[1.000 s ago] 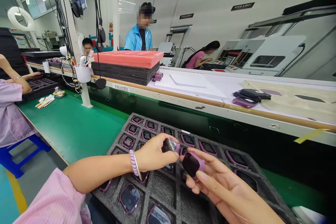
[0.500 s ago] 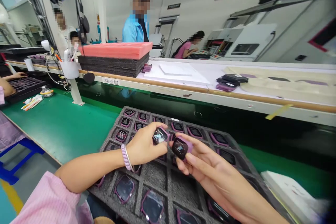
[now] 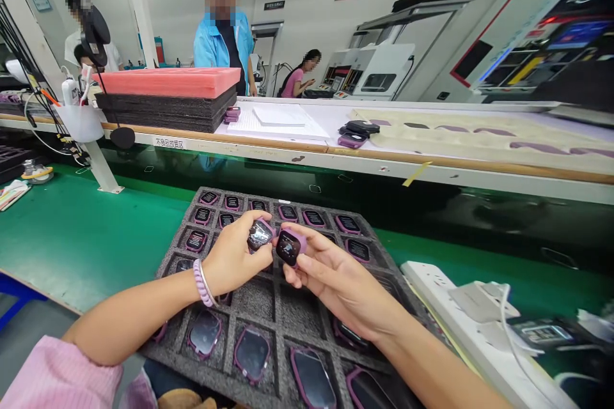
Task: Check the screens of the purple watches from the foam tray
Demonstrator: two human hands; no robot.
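Between both hands (image 3: 283, 262), two purple watches (image 3: 275, 241)

- My left hand (image 3: 235, 259) is bare: no glove, no ring that I can see.
- Around my left wrist sits a lilac bracelet (image 3: 202, 273), ribbed like a coiled band, with a thin silvery bangle lying right against it.
- My left forearm is uncovered up to the elbow, where a pink sleeve (image 3: 57, 376) begins; its cloth has a fine ribbed or striped weave.
- My right hand (image 3: 336, 278) is bare as well, nails short and unpainted.
- My right forearm shows no sleeve, watch or band before it leaves the picture at the lower edge.
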